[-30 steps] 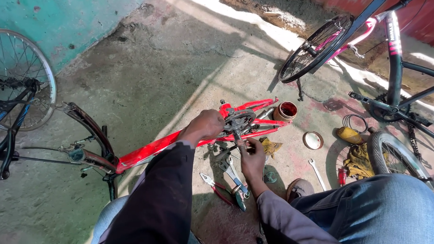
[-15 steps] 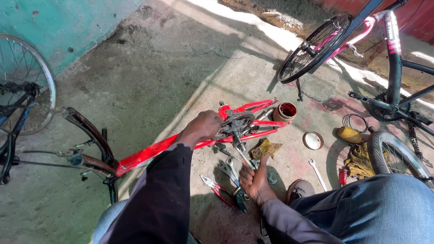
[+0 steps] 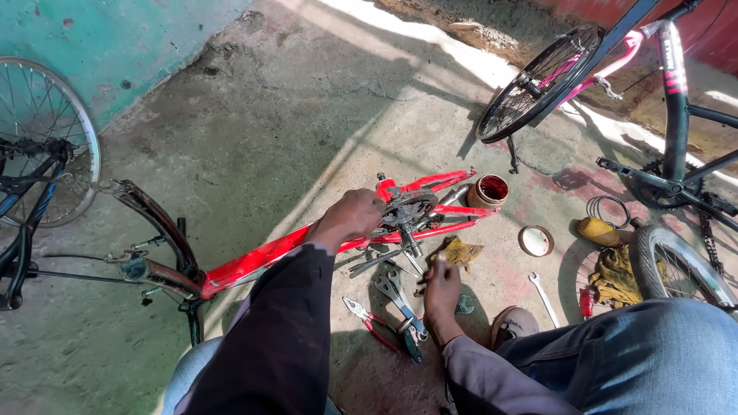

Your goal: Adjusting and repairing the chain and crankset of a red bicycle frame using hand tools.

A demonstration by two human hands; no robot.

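Right hand drops to the tools

The right hand (image 3: 440,291) is off the crank (image 3: 407,210) of the red bike frame (image 3: 264,256) now and sits low among the tools (image 3: 397,301) on the floor.

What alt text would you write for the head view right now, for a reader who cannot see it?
A seated person's left hand grips a red bicycle frame lying on a concrete floor, beside its chainring, while the right hand reaches among metal wrenches and red-handled pliers. A small open tin, a round lid and other bicycles surround them.
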